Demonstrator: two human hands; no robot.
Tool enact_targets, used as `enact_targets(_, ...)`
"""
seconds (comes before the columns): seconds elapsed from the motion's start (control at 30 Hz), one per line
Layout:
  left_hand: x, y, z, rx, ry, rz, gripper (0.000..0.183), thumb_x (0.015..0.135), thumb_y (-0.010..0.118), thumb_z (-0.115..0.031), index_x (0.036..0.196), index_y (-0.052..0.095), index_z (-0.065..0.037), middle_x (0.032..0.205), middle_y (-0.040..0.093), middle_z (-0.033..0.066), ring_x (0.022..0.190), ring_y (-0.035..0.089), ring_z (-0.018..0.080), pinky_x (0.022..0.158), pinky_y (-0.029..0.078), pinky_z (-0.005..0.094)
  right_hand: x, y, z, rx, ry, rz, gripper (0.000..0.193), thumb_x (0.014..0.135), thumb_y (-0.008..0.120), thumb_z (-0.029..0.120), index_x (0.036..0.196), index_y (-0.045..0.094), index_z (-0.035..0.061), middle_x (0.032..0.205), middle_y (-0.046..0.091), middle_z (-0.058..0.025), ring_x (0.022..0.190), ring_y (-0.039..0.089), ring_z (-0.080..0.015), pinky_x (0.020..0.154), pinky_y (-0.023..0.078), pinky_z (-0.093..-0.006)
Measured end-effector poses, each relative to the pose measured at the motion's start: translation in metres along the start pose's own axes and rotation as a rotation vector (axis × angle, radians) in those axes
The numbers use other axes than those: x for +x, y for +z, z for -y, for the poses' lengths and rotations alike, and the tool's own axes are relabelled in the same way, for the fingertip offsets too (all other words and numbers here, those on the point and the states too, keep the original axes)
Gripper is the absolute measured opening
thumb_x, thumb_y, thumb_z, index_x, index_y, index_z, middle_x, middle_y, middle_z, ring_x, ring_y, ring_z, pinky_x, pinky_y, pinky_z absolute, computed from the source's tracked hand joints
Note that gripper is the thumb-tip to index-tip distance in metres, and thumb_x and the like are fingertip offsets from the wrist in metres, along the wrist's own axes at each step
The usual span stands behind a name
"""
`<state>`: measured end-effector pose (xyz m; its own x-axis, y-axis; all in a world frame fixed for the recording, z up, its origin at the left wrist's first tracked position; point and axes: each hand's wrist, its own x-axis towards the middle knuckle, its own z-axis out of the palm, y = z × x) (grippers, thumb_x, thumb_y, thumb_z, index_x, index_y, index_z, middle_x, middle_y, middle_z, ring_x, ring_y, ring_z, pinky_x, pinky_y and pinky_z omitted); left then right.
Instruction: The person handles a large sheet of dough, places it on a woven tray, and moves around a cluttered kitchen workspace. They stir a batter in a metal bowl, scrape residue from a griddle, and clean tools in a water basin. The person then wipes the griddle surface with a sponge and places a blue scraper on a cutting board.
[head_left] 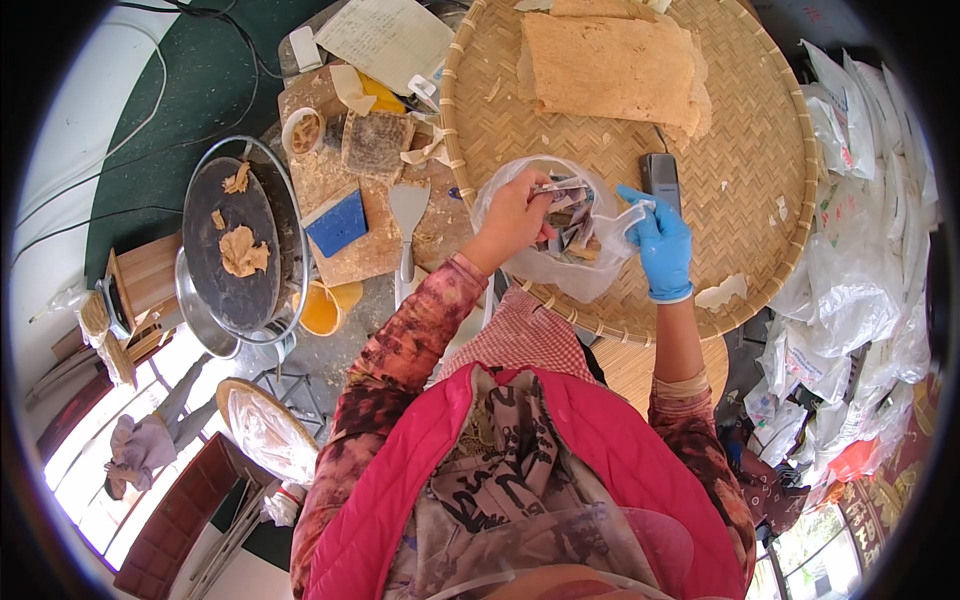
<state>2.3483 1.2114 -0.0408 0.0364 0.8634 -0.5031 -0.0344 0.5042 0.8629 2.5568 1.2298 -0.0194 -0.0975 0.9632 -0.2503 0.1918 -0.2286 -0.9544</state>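
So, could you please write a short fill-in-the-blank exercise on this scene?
1. The right hand wears a ____ glove.
2. The left hand holds paper slips over a translucent plastic ____.
3. The spatula lies to the ____ of the woven tray.

Missing words: blue; bag; left.

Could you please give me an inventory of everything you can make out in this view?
Woven bamboo tray: 1, tan, upper centre-right
Flat sheets: count unclear, brown, tray's far side
Handset: 1, black-grey, on tray
Plastic bag: 1, translucent white, tray's near left
Paper slips: several, mixed colours, in bag
Handwritten page: 1, whitish, top left
Wooden board: 1, brown, left of tray
Flat scraper: 1, blue, on board
Spatula: 1, grey, on board
Griddle plate: 1, dark, left of board
Scraps: 3, brown, on griddle plate
Plastic bags: many, whitish, right edge
Left hand: 1, bare, at slips
Right hand: 1, blue-gloved, at bag's rim
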Motion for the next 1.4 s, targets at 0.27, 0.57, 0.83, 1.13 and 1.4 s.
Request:
enact_targets(0.27, 0.004, -0.007, 0.012, 0.204, 0.294, -0.130, 0.016, 0.073, 0.068, -0.002, 0.071, 0.052, -0.001, 0.071, 0.062, 0.0057, 0.050, 0.051, 0.0057, 0.042, 0.038, 0.0196, 0.000, 0.001, 0.000, -0.029, -0.012, -0.003, 0.025, 0.087, 0.047, 0.007, 0.105, 0.064, -0.0005, 0.063, 0.047, 0.0048, 0.054, 0.036, -0.0021, 0.048, 0.030, -0.0186)
enact_targets(0.57, -0.028, -0.018, -0.019, -0.378, 0.058, -0.125, 0.014, 0.077, 0.068, -0.006, 0.084, 0.056, -0.002, 0.076, 0.064, 0.0062, 0.049, 0.049, 0.0045, 0.038, 0.036, 0.0167, -0.001, 0.001, 0.002, -0.106, 0.034, 0.050, 0.023, 0.087, 0.045, 0.003, 0.102, 0.062, -0.0007, 0.081, 0.058, 0.0007, 0.059, 0.043, -0.0030, 0.054, 0.039, -0.0179)
enact_targets(0.83, -0.061, -0.057, -0.008, -0.916, -0.011, -0.023, 0.024, 0.093, 0.047, -0.019, 0.111, 0.055, -0.005, 0.094, 0.063, 0.0044, 0.072, 0.057, 0.0092, 0.063, 0.048, 0.0230, -0.006, -0.006, -0.011, -0.277, -0.020, 0.045, 0.025, 0.086, 0.046, 0.005, 0.105, 0.062, -0.0003, 0.081, 0.058, 0.0006, 0.065, 0.047, -0.0064, 0.059, 0.040, -0.0207)
enact_targets(1.13, -0.223, -0.138, 0.100, -0.460, 0.247, -0.685, 0.007, 0.081, 0.064, -0.005, 0.085, 0.058, -0.005, 0.083, 0.060, -0.0015, 0.074, 0.052, 0.0053, 0.071, 0.043, 0.0213, -0.034, -0.016, 0.005, -0.579, -0.283, 0.174, 0.062, 0.087, 0.053, 0.019, 0.139, 0.024, 0.0013, 0.141, 0.033, -0.0154, 0.124, 0.039, -0.0259, 0.100, 0.032, -0.0334)
enact_targets(1.4, -0.484, -0.196, 0.300, -0.804, 0.227, -1.262, 0.014, 0.084, 0.063, -0.016, 0.084, 0.053, -0.006, 0.073, 0.058, 0.0004, 0.052, 0.048, 0.0051, 0.045, 0.036, 0.0191, -0.169, 0.045, 0.041, -0.851, -0.443, -0.244, 0.067, 0.085, 0.058, 0.032, 0.137, 0.030, 0.0016, 0.136, 0.038, -0.0205, 0.120, 0.042, -0.0345, 0.100, 0.033, -0.0374)
